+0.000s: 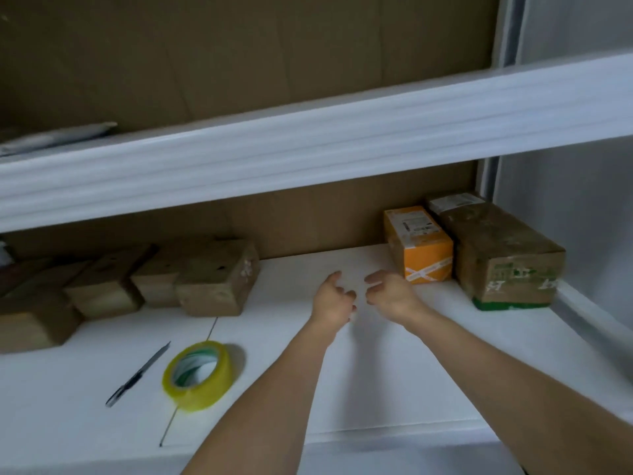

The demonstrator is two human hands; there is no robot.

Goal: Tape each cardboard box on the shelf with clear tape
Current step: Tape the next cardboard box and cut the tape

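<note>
Both hands, left (334,301) and right (388,291), loosely curled, holding nothing, near orange box (419,246) on shelf (376,371)

7 boxes (418,246), 1 tape roll (198,374), 1 knife (138,374), 2 hands (334,303).

white shelving unit (308,142) | brown cardboard back panel (239,53); white side wall (582,25) | dim light

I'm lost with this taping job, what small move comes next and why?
Probably reach the right hand to the orange box and pull it forward: both hands are empty, the left hand beside it, and the tape roll lies untouched.
</note>
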